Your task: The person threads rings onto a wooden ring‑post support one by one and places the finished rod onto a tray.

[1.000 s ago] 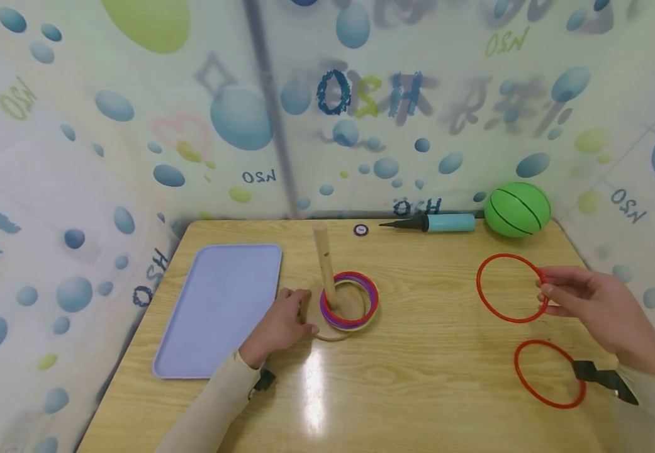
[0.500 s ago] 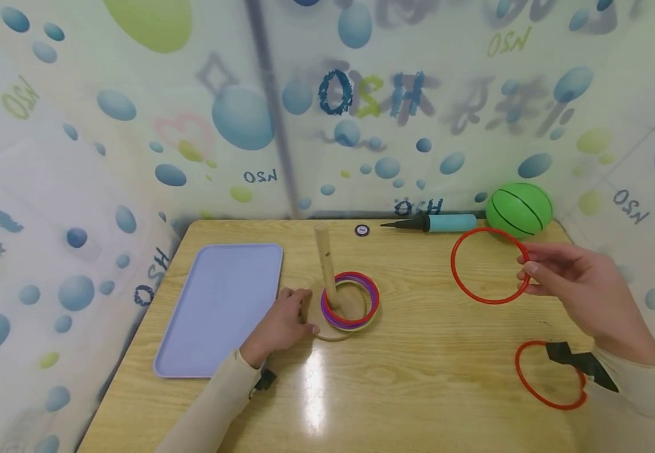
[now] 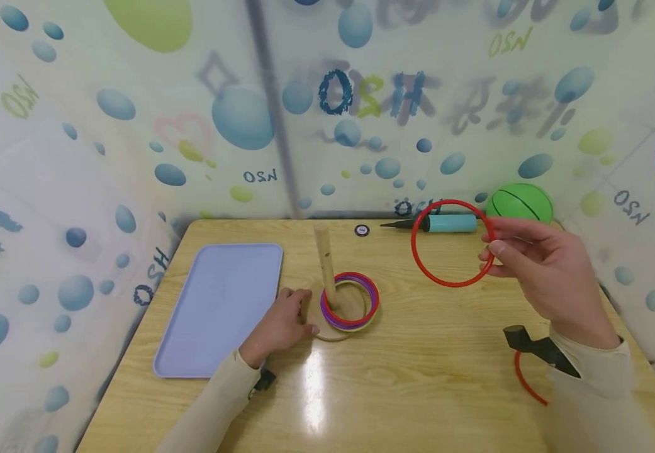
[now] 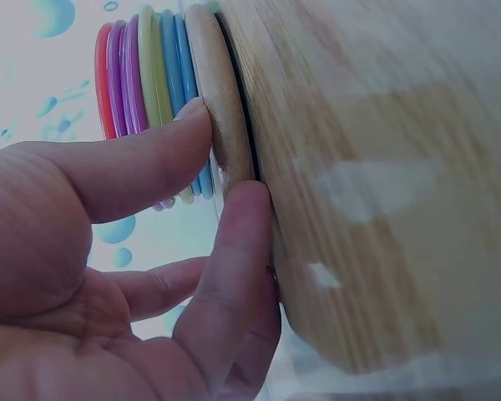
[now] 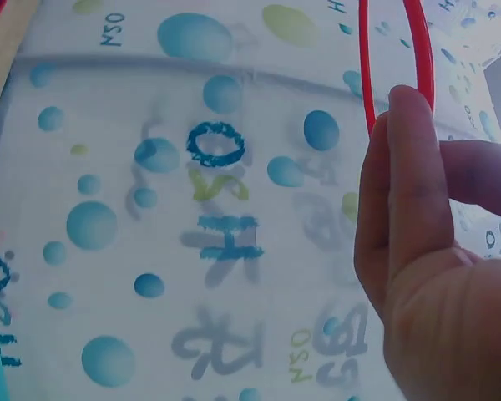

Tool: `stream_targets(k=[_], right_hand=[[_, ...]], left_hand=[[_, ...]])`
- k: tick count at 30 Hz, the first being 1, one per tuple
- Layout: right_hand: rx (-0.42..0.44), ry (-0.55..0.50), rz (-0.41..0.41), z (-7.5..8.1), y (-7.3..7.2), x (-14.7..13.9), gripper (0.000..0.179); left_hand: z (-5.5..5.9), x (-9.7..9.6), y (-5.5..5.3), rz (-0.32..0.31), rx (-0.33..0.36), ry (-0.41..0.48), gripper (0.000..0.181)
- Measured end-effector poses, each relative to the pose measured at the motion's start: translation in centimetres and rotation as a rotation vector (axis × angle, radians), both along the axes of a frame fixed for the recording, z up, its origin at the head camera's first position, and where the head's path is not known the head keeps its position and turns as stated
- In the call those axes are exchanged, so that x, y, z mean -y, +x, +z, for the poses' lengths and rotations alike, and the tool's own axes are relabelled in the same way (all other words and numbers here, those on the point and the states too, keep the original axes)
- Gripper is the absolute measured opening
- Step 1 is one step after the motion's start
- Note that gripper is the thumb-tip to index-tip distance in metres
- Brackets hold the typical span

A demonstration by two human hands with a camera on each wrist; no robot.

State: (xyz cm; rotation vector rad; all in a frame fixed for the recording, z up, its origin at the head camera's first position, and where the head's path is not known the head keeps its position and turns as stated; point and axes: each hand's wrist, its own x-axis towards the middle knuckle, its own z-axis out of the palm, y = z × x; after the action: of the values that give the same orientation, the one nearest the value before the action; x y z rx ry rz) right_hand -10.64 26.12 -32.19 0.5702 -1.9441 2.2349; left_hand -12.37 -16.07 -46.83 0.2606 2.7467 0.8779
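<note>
Pinching a red ring [image 3: 455, 284] at its three o'clock edge, the right hand [image 3: 542, 264] held the ring up with thumb and fingers clamped on it. Taking the foot of the wooden post [image 3: 324, 264] as the centre of a dial in the head view, this ring hung at two o'clock, clear of the post, its outline crossing a blue-and-black pump [image 3: 453, 223] behind it.

The left hand [image 3: 279, 324] sat at eight o'clock, its thumb and fingers gripping the rim of the round wooden base [image 4: 221, 100] on which the post stood. A stack of rings [image 3: 374, 292] lay around the post, whose foot came at the nine o'clock side of the rings' inner space. The stack ran from red at the top through purple and yellow-green to blue, nearest the base, as the left wrist view showed.

Toward four o'clock, a second red ring [image 3: 525, 384] lay on the bench [image 3: 418, 377], partly hidden by the right sleeve [image 3: 590, 377]. A pale lilac tray [image 3: 222, 308] was at nine o'clock, a small dark-rimmed disc [image 3: 362, 230] at one, and a green ball [image 3: 520, 201] at two, beyond the pump and partly covered by the right hand.
</note>
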Motion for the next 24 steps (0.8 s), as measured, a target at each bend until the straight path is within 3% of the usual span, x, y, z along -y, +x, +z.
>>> stream_targets(k=[5, 12, 24], right_hand=[[-0.024, -0.001, 0.044, 0.6, -0.5, 2.4, 0.038], [0.054, 0.075, 0.051, 1.1, -1.2, 6.1, 0.036], [0.128, 0.129, 0.123, -0.8, -4.8, 12.1, 0.033]], left_hand=[[-0.2, 0.0, 0.0, 0.008, 0.003, 0.007, 0.082], [-0.4, 0.1, 0.0, 0.005, 0.004, 0.013, 0.082], [0.0, 0.1, 0.0, 0.001, 0.005, 0.011, 0.082]])
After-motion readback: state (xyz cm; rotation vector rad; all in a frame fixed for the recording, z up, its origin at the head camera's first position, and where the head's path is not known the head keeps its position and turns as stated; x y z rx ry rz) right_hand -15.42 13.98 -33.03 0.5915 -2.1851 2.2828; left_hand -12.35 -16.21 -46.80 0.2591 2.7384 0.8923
